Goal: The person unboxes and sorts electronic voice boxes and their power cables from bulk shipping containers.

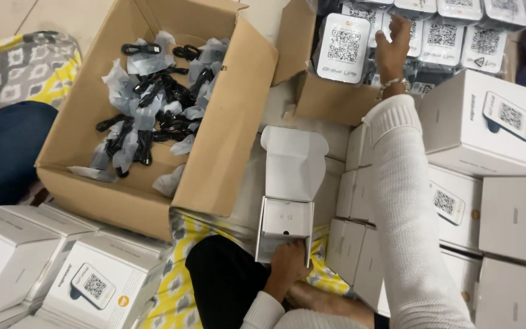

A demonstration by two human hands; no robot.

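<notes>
My left hand [287, 267] grips the near edge of a small open white box [285, 216], whose lid [293, 159] stands up and back. My right hand [392, 47], in a white knitted sleeve with a bead bracelet, reaches far forward into a cardboard box [330, 97] of white devices wrapped in clear plastic. Its fingers rest on one wrapped device [418, 33], beside another wrapped device [342, 47]. Whether the fingers close around it I cannot tell.
A large cardboard box [214, 152] of black cables in plastic bags [153, 103] sits at left. Stacks of shut white boxes [488, 122] stand at right, more [92, 280] at lower left. A patterned yellow-grey cloth [178, 286] lies under my knee.
</notes>
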